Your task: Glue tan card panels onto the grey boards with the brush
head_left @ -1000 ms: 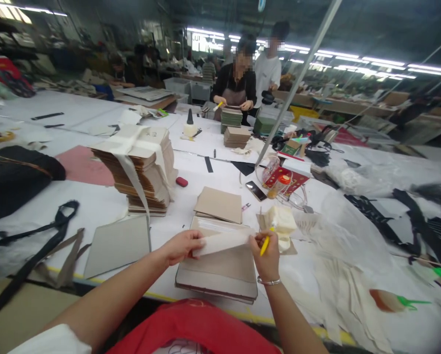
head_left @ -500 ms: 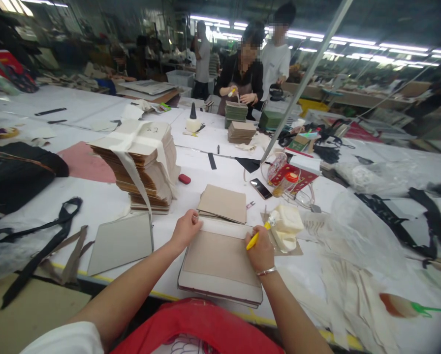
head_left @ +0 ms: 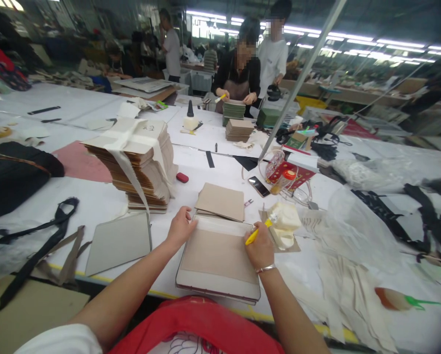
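Note:
A flat beige panel with pale borders (head_left: pixel 216 250) lies on a thin stack of similar panels at the table's near edge. By its far left corner is my left hand (head_left: pixel 179 228), thumb near the edge, fingers loosely bent and apart. My right hand (head_left: pixel 261 248) rests at the panel's far right, closed around a brush with a yellow handle (head_left: pixel 255 234). The brush's pale bristles point toward a whitish, glue-smeared block-shaped container (head_left: pixel 286 221). Just beyond the panel lie a few beige boards (head_left: pixel 220 201).
A tall stack of boards tied with white strips (head_left: pixel 132 152) stands left, near a grey panel (head_left: pixel 120 243). To the right are a phone (head_left: pixel 259 187), a clear plastic bag (head_left: pixel 361 231) and fabric strips (head_left: pixel 353 290). Across the table a co-worker (head_left: pixel 238 73) handles stacked pieces.
The fingers of my left hand have lifted and spread from the panel's far left corner. My right hand keeps the brush at nearly the same spot. A person in the background has moved left.

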The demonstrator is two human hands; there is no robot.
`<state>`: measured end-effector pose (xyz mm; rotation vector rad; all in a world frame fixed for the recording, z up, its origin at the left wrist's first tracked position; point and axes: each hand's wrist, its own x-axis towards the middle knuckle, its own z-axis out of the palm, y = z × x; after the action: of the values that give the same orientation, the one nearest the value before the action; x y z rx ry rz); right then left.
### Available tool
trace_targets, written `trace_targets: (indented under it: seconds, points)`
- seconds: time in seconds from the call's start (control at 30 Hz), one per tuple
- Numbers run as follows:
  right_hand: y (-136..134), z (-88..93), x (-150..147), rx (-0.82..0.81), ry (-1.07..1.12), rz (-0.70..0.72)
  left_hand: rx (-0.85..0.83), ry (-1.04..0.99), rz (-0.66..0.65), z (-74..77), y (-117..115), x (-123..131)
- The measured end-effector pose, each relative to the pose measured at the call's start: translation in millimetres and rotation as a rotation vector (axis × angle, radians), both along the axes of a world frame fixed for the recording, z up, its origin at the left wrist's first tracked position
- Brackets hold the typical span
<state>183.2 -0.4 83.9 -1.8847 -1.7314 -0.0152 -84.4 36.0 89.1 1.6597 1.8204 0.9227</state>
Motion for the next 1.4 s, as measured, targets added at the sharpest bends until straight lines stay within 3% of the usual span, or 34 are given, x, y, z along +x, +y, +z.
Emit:
trace_targets:
  seconds: [0.1, 0.17, 0.3, 0.4, 0.5, 0.67, 0.77, 0.9, 1.0, 1.07, 1.1, 1.17, 1.23, 1.3, 1.33, 1.4]
  points:
    - [-2, 3.1, 11, 0.132, -0.002, -0.007, 0.079, 0.000, 0.094, -1.9, -1, -19]
    - [-3, 5.3, 14, 0.172, -0.028, 0.074, 0.140, -0.013, 0.130, -3.7, -3, -28]
    - [-5, 11.0, 9, -0.006, -0.196, 0.295, 0.203, 0.015, 0.050, -14.4, -15, -42]
    - [-11, 17.7, 11, -0.095, -0.277, 0.282, 0.199, 0.167, 0.004, -36.5, -33, -70]
    - [-17, 23.9, 23, 0.010, -0.231, 0.205, 0.121, 0.443, 0.051, -71.1, -59, -122]
    - [-17, 25.3, 38, 0.021, -0.155, 0.046, -0.315, 0.796, 0.113, -125.6, -102, -209]
    - [-18, 26.0, 33, 0.021, -0.139, 0.006, -0.480, 0.830, 0.056, -142.8, -114, -226]
    - [-18, 26.7, 24, 0.071, -0.126, 0.007, -0.390, 0.847, -0.097, -145.9, -126, -224]
    - [-20, 29.4, 24, 0.147, -0.085, 0.002, -0.192, 0.826, -0.145, -129.0, -133, -227]
    - [-24, 32.1, 28, 0.189, -0.013, 0.011, -0.059, 0.820, -0.121, -103.2, -132, -227]
    - [-27, 33.1, 30, 0.201, 0.032, 0.013, 0.020, 0.817, -0.099, -85.5, -128, -224]
    - [-31, 34.0, 36, 0.222, 0.114, -0.014, 0.408, 0.791, 0.035, -42.1, -116, -207]
    - [-34, 33.6, 41, 0.243, 0.179, -0.056, 0.660, 0.700, 0.070, 4.9, -107, -170]
    - [-37, 32.9, 44, 0.259, 0.226, -0.076, 0.807, 0.650, -0.132, 43.3, -104, -116]
    - [-39, 32.8, 45, 0.262, 0.241, -0.075, 0.861, 0.640, -0.273, 55.7, -104, -86]
    - [-42, 33.4, 47, 0.264, 0.248, -0.064, 0.923, 0.672, -0.568, 64.0, -107, -26]
